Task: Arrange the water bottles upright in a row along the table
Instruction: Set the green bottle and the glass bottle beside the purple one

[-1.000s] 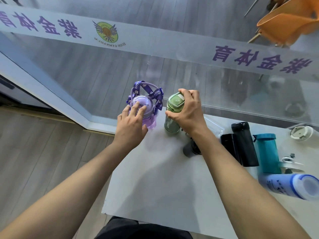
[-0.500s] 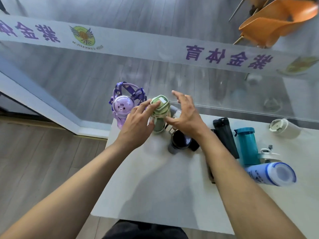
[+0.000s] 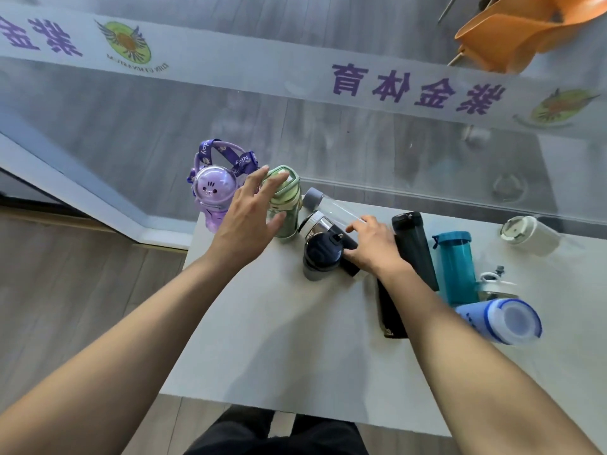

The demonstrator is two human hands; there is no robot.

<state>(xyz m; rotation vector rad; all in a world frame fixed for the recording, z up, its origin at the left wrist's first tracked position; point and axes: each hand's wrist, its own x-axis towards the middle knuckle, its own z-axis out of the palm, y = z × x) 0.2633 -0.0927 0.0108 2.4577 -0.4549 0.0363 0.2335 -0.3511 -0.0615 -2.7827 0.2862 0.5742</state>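
Observation:
A purple bottle (image 3: 210, 192) with a strap stands upright at the table's far left corner. Beside it on the right stands a green bottle (image 3: 286, 208). My left hand (image 3: 244, 221) is at the green bottle's left side with fingers spread, touching it without gripping. My right hand (image 3: 372, 249) wraps a black bottle with a silver collar (image 3: 323, 226) that lies on its side. Behind it lies a clear bottle with a grey cap (image 3: 328, 206). A grey bottle with a dark lid (image 3: 320, 261) stands in front.
To the right lie a black bottle (image 3: 414, 251), a teal bottle (image 3: 456, 269), a blue-and-white bottle (image 3: 501, 320) and a small clear bottle (image 3: 496, 285); a white cup (image 3: 530, 236) lies far right. Another dark bottle (image 3: 391, 318) lies under my right forearm. A glass wall runs along the white table's (image 3: 279, 339) far edge.
My right hand let go of the green bottle and moved right onto the lying black bottle. My left hand left the purple bottle and went to the green one.

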